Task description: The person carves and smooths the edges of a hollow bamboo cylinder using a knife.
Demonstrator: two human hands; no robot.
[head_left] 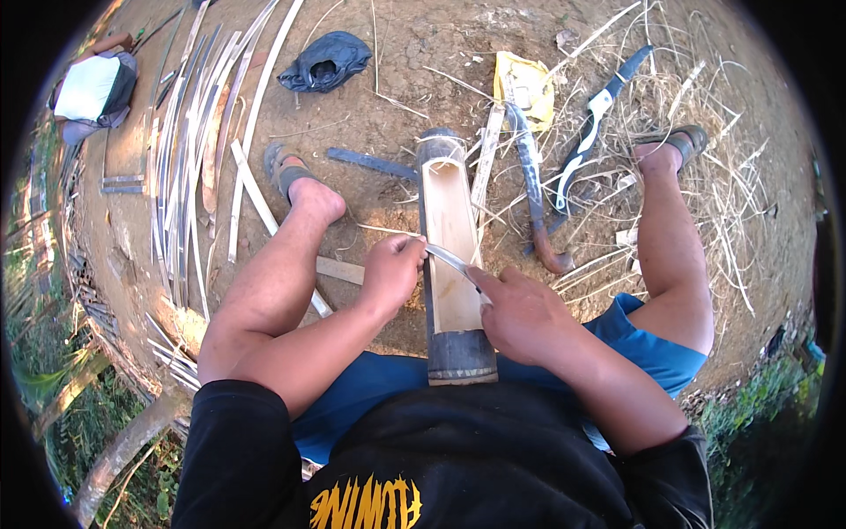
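Note:
Between my legs lies a dark bamboo tube (463, 354), its upper side cut open to a pale hollow. My left hand (394, 271) is closed in a pinch at the tube's left edge. A thin pale bamboo strip (381, 229) runs out leftward from its fingers. My right hand (522, 313) is closed round the handle of a small knife (449, 258), mostly hidden by the fingers. The knife's narrow blade crosses the hollow up and left, its tip meeting my left fingertips.
Long bamboo strips (189, 167) lie at left, near a black plastic bag (326, 62). Right of the tube are a blade with a curved wooden handle (548, 251), a black-and-white-handled tool (589, 128), a yellow bag (526, 84) and scattered shavings (731, 194). Another person (95, 88) sits far left.

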